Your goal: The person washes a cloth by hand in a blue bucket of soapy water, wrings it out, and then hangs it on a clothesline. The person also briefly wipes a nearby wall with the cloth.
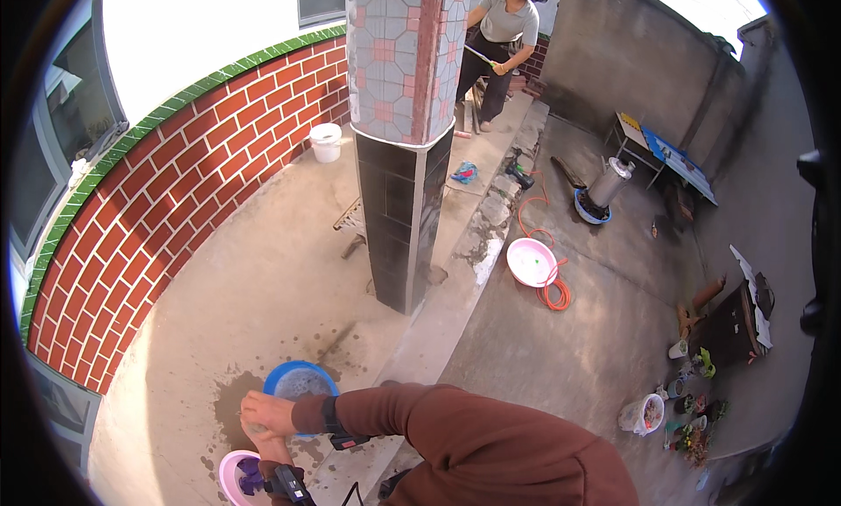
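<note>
My right hand [268, 414] and my left hand [271, 445] are pressed together, the right on top with its fingers curled over. A small greyish patch shows between them, too unclear to name. Both hands are beside a blue basin [299, 369] of sudsy water, which my right forearm partly covers. Below my left hand, a pink basin [228, 474] holds a wet purple cloth [250, 476]. Dark bands with devices are strapped to both my wrists, over brown sleeves.
A tiled pillar [394, 230] rises ahead, with a white bucket [326, 143] behind it. Wet concrete surrounds the basins. In the lower yard are another pink basin [529, 261], an orange hose [557, 296] and potted plants [693, 434]. A person [502, 39] stands holding a stick.
</note>
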`<state>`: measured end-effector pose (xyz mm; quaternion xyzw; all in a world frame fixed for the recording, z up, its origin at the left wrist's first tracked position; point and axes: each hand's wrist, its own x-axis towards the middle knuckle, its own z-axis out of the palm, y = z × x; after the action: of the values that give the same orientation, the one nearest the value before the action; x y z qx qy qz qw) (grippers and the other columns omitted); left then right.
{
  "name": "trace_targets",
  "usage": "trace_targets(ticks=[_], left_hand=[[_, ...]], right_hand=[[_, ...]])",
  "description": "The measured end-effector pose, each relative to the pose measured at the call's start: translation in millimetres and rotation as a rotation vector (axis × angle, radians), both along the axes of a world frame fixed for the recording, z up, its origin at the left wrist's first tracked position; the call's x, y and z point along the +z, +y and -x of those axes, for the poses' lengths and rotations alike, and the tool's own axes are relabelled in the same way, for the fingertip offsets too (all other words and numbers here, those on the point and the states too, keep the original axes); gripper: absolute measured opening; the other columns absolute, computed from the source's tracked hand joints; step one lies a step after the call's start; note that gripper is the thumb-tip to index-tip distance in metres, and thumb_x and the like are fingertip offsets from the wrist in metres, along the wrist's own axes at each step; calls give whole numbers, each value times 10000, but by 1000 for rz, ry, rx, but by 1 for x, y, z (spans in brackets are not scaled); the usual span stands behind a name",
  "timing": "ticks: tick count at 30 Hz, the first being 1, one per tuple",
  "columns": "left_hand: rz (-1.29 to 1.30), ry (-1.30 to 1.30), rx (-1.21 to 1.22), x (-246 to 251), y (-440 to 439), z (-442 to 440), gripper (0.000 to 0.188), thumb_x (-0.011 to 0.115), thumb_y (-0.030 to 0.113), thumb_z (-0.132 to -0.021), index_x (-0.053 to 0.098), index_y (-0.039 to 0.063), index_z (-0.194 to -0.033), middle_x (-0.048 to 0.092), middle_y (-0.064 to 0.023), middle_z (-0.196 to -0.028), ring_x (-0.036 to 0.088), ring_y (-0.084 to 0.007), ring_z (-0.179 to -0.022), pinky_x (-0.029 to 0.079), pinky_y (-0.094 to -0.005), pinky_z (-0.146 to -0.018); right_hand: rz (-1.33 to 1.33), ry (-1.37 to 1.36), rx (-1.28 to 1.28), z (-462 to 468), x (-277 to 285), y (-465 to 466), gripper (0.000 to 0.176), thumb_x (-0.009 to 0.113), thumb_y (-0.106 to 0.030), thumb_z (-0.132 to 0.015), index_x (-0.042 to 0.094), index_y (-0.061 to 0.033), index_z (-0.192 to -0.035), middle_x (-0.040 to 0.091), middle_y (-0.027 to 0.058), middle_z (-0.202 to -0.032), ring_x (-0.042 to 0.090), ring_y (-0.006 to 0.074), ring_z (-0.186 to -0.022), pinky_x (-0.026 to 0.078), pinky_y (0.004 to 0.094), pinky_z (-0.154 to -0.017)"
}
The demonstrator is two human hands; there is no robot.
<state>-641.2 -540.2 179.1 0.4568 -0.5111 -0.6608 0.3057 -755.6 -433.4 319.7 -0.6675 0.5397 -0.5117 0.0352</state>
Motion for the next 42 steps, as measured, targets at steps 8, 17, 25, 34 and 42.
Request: trace_targets(ticks=[8, 17, 25, 34, 42], left_hand=[[133, -124, 73, -22, -22, 58, 417, 441, 335, -911, 458, 29, -1194, 491, -140, -1165, 513, -241, -1026, 447, -343, -830], [361, -354, -1, -20, -42, 80, 401, 461, 311, -898, 464, 24, -1177, 496, -142, -1141, 521, -243, -1004, 450, -344, -818], [69, 100, -129, 41, -37, 63, 466, 504, 268, -905, 395, -7, -1265, 408, -166, -1269, 446, -231, -1123, 396, -357, -919], [817, -74, -187, 158, 48, -40, 598, 576, 305, -876, 303, 1, -1312, 392, -155, -1272, 418, -251, -1151, 354, -347, -961], [-284, 358, -425, 205, 96, -184, 44, 523, 131, -807, 505, 91, -808, 524, -15, -707, 554, -151, -705, 462, -276, -639]], right_hand=[[-72, -316, -275, 26, -26, -42, 214, 640, -174, -761, 558, -43, -909, 535, 129, -907, 502, 319, -888, 437, 386, -765], [-261, -948, -457, 42, -63, -80, 256, 607, -274, -832, 567, -49, -948, 619, 174, -845, 600, 348, -796, 475, 402, -699], [-374, -732, -471, 39, -74, -82, 391, 616, -397, -811, 576, -50, -985, 630, 184, -826, 616, 325, -786, 479, 393, -699], [-385, -750, -221, -25, 38, 2, 531, 651, -414, -789, 525, -16, -1117, 615, 171, -1012, 608, 250, -928, 480, 341, -777], [-550, -208, 465, -68, 94, 101, 458, 696, -304, -756, 581, -61, -1126, 639, 147, -1015, 605, 284, -938, 474, 364, -786]])
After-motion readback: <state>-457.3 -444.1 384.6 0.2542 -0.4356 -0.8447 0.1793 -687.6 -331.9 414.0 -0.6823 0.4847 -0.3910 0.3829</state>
